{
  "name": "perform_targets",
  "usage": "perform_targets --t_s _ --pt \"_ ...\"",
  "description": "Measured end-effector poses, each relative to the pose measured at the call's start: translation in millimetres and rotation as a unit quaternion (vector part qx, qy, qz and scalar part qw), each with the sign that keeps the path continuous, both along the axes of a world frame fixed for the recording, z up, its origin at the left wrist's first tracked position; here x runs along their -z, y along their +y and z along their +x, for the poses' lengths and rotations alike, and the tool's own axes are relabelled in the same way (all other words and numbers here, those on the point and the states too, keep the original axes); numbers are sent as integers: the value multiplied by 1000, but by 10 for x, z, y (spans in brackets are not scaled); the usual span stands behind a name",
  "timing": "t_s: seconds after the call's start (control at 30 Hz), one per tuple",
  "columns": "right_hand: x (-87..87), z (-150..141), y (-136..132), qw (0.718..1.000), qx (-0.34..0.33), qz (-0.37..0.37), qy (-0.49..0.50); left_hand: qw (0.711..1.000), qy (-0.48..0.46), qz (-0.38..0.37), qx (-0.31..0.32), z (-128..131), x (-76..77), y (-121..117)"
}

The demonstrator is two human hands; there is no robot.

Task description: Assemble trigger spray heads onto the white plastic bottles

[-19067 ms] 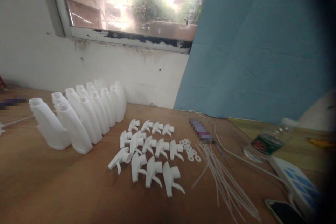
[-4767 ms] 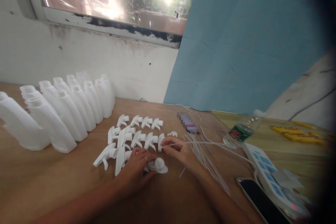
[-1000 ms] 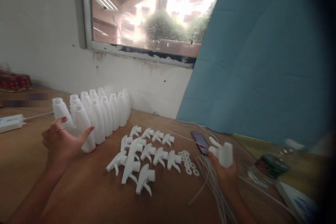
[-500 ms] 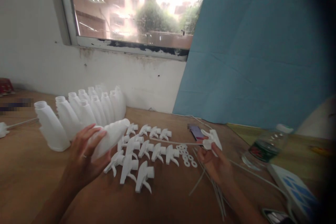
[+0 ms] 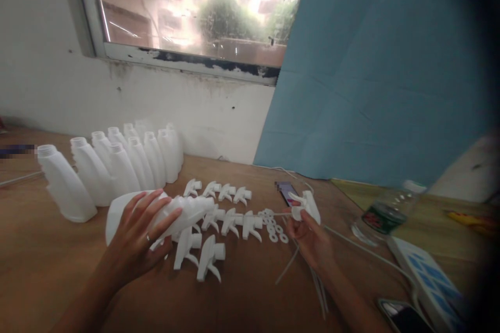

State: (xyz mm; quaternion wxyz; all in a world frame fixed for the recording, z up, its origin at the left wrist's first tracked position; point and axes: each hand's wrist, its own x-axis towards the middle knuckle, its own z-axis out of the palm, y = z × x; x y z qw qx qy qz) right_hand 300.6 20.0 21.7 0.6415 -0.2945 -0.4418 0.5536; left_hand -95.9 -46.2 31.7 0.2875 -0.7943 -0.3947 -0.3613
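A white plastic spray bottle (image 5: 121, 214) lies nearly level in my left hand (image 5: 142, 229), its neck pointing right. The fingers wrap over its body from above. My right hand (image 5: 308, 237) pinches a white trigger spray head (image 5: 311, 207) by its collar. From that head a thin tube points left toward the bottle's mouth; whether its tip is inside, I cannot tell. Between and below the hands, several loose trigger heads (image 5: 211, 259) lie in rows on the table. Small white ring washers (image 5: 278, 229) sit just left of my right hand.
Open white bottles (image 5: 125, 169) stand grouped at the back left. Loose thin tubes (image 5: 288, 265) lie under my right forearm. To the right are a water bottle (image 5: 385, 216), a power strip (image 5: 429, 276) and a phone (image 5: 402, 316). Another phone (image 5: 287, 193) lies behind my right hand.
The bottle in my left hand has swung from slanting upward to nearly level, its mouth now further right and closer to the tube. My right hand still holds the spray head. The view has shifted slightly.
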Motion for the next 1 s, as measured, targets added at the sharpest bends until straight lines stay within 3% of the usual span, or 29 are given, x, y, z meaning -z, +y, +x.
perform_targets --t_s 0.53,0.7,1.0 --pt "-63 30 9 999 35 -32 25 1000 11 -15 -8 -31 7 11" --pt "-37 30 4 999 19 -25 4 1000 20 -17 -2 -16 7 -2" --pt "44 -310 -133 999 -11 -31 -41 995 75 -27 52 262 31 -115"
